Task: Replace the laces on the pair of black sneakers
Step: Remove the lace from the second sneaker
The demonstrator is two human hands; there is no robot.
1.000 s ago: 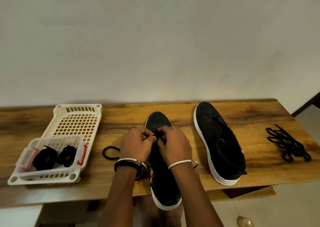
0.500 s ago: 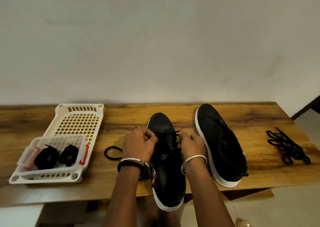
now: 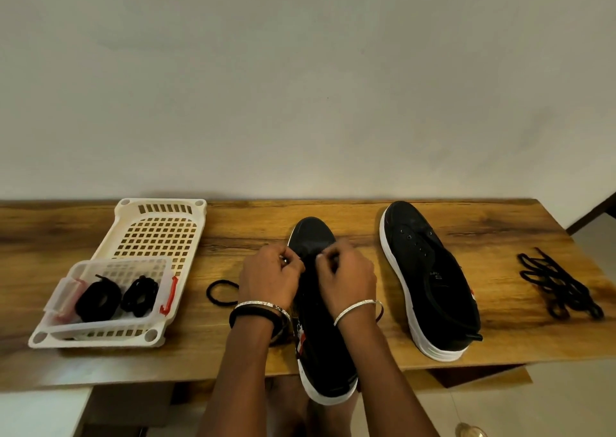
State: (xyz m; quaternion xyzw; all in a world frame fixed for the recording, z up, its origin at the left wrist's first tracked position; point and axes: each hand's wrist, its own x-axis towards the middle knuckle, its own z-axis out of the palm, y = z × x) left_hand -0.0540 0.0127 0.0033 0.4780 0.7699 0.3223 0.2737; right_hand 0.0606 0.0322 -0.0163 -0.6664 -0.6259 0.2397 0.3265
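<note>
At the front edge of the wooden table (image 3: pixel 500 230) we found the near sneaker (image 3: pixel 320 346), toe toward the wall and its white-soled heel hanging out over the edge. Both hands met over its front eyelets. The left hand (image 3: pixel 270 280) had its fingers curled, thumb and forefinger pinched together on a thin black lace (image 3: pixel 308 256). The right hand (image 3: pixel 346 276) was curled the same way, pinching at that strand just beside the left. Against the black upper we could barely follow the lace, and we could not tell which eyelets it passed through. Each wrist wore a silver bangle, the left a black band as well.

To the right, apart from the first, the second sneaker (image 3: pixel 430 283) lay flat on the table, its eyelets bare. Farther right, near the table's end, lay a loose tangle of black laces (image 3: pixel 556 286). Just left of the left wrist we noted a black loop (image 3: pixel 220 291). Beyond it stood a cream slotted basket (image 3: pixel 160 223), and in its near end a clear box (image 3: pixel 116 263) with two black coiled bundles (image 3: pixel 98 298).
</note>
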